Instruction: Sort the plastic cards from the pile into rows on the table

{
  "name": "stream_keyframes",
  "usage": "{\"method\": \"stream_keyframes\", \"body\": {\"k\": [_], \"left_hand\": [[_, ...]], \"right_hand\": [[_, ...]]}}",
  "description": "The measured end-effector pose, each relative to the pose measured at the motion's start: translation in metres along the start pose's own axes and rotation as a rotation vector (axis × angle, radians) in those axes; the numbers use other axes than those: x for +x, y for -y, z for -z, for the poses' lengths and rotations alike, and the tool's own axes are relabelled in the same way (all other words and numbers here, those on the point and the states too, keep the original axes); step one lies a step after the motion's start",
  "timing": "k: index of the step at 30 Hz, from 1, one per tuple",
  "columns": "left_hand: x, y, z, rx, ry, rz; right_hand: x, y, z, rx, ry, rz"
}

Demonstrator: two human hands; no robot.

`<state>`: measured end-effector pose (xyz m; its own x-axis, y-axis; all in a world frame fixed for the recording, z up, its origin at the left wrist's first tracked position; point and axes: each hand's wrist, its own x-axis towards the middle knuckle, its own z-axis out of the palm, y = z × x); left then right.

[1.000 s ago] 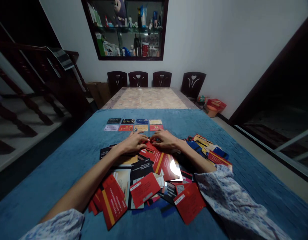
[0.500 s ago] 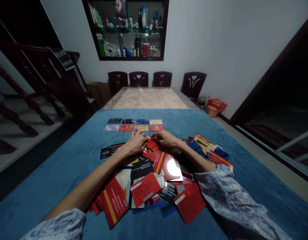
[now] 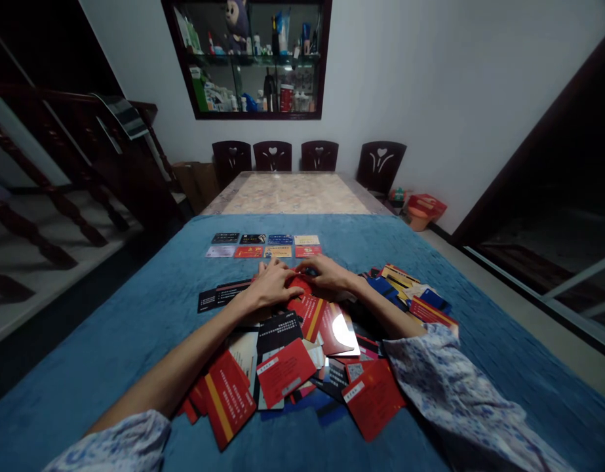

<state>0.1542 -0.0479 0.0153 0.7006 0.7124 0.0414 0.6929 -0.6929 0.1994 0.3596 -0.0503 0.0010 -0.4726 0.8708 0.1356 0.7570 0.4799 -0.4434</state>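
Observation:
A heap of printed plastic cards lies before me, with red, black, cream and blue ones overlapping. My left hand (image 3: 273,283) rests over the heap's far edge, its thumb spread away from the fingers. Close on its right, my right hand (image 3: 324,271) has its fingers curled at the edge of a red card (image 3: 302,283), which lies partly under both hands. Nearer me are a loose red card (image 3: 286,372), a red card with a yellow stripe (image 3: 228,401) and a black card (image 3: 279,332). Beyond my hands, several cards (image 3: 277,252) form two neat rows.
A blue cloth (image 3: 149,308) covers the near table; a patterned tabletop (image 3: 287,193) shows beyond. More cards (image 3: 405,288) are heaped by my right forearm. Black cards (image 3: 218,296) lie left of my left hand. Dark chairs (image 3: 320,155) stand at the far end.
My left thumb has spread away from its fingers, toward the right over the red card. My right fingers have shifted slightly at the card. The rows beyond are unchanged.

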Motion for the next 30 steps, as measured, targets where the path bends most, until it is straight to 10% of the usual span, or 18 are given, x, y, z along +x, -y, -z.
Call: {"method": "stream_keyframes", "body": {"k": [17, 30], "left_hand": [[-0.002, 0.029, 0.009, 0.029, -0.010, -0.425], [-0.008, 0.012, 0.020, 0.193, -0.016, -0.240]], "right_hand": [[-0.004, 0.001, -0.002, -0.113, 0.030, 0.043], [-0.006, 0.008, 0.001, -0.213, -0.005, 0.052]]}}
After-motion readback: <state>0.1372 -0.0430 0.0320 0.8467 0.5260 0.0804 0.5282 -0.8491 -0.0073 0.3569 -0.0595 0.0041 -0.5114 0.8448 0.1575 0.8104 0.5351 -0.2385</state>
